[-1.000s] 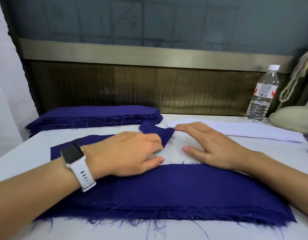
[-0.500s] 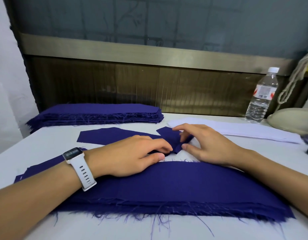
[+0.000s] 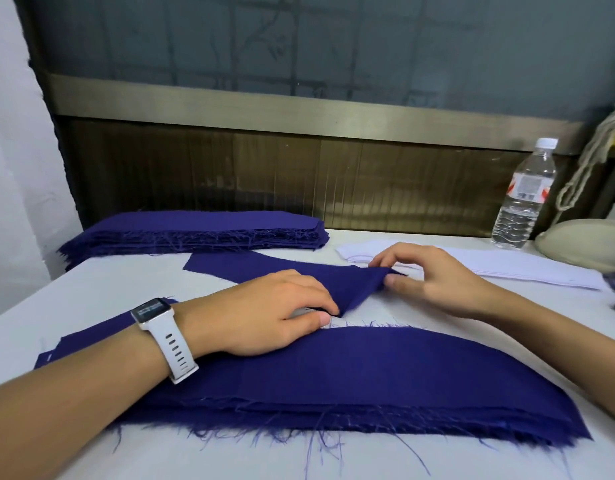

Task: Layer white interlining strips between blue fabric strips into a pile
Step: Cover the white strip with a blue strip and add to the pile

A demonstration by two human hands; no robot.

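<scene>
the right hand (image 3: 434, 278) pinches the raised end of a blue fabric strip (image 3: 292, 271) between thumb and fingers. the left hand (image 3: 275, 317), a white watch (image 3: 153, 311) on its wrist, has its fingertips and thumb closed on the same strip where it folds down. the strip runs away to the left beyond the left hand's knuckles, lying flat there.

under both wrists lies the layered pile (image 3: 368, 372), blue on top, frayed threads hanging off its near edge. a bare patch of white interlining (image 3: 375, 306) shows between the two hands.

beyond the right hand's fingers lies the stack of white interlining strips (image 3: 500, 266). farther right stand a water bottle (image 3: 522, 195), a beige rounded object (image 3: 583, 244) and a hanging rope (image 3: 590, 161). beyond the left hand sits a thick stack of blue strips (image 3: 202, 226).

all rest on a white table (image 3: 91, 285) against a brown panelled wall (image 3: 230, 168). bare tabletop shows left of the left forearm and beside the right forearm.
</scene>
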